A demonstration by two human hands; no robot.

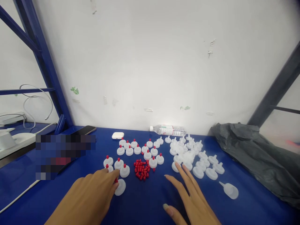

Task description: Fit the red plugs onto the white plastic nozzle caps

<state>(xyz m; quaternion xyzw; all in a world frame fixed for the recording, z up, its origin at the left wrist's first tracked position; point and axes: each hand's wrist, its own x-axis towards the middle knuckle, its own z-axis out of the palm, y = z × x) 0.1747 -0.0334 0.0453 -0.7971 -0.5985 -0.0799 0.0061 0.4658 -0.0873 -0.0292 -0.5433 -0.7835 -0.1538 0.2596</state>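
Note:
My left hand is closed, with thumb and forefinger at the red tip of a tilted white nozzle cap. Its round base faces right, and the fingers partly hide the tip. Just beyond those fingers stand several white nozzle caps with red tips. A pile of small red tip caps lies between my hands. Over the blue table, my right hand is open, fingers spread and nothing in them. Its fingertips reach the near edge of a heap of white nozzle caps without red tips.
A clear plastic bottle lies against the wall, right of a white earphone case. One bare nozzle cap lies on its side at right, near a dark grey plastic bag. A phone and white cables are at left.

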